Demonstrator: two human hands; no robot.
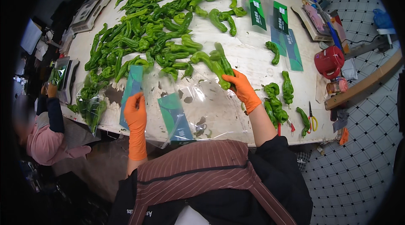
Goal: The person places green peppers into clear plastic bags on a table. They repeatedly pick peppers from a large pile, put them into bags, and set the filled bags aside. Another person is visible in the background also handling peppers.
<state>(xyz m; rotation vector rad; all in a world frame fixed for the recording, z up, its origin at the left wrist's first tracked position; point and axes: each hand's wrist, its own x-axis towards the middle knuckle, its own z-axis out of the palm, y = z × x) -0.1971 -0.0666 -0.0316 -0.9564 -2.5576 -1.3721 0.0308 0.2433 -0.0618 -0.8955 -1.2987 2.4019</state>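
Observation:
My right hand (242, 90), in an orange glove, closes on the lower ends of long green peppers (217, 66) at the near edge of the pile. In a matching glove, my left hand (136, 113) has its fingers pinched together at a clear plastic bag with a blue-green printed strip (133, 77). What exactly lies between those fingertips is partly hidden. Another clear bag with a green and blue panel (175, 117) lies flat between my hands. Loose clear film spreads below the peppers that I hold.
A large heap of green peppers (139, 31) covers the far left. A filled bag (93, 107) stands left. Flat bags (280, 16), a red kettle (329, 61), loose peppers (274, 104) and yellow-handled scissors (312, 121) are right. A co-worker (46, 136) works at the left.

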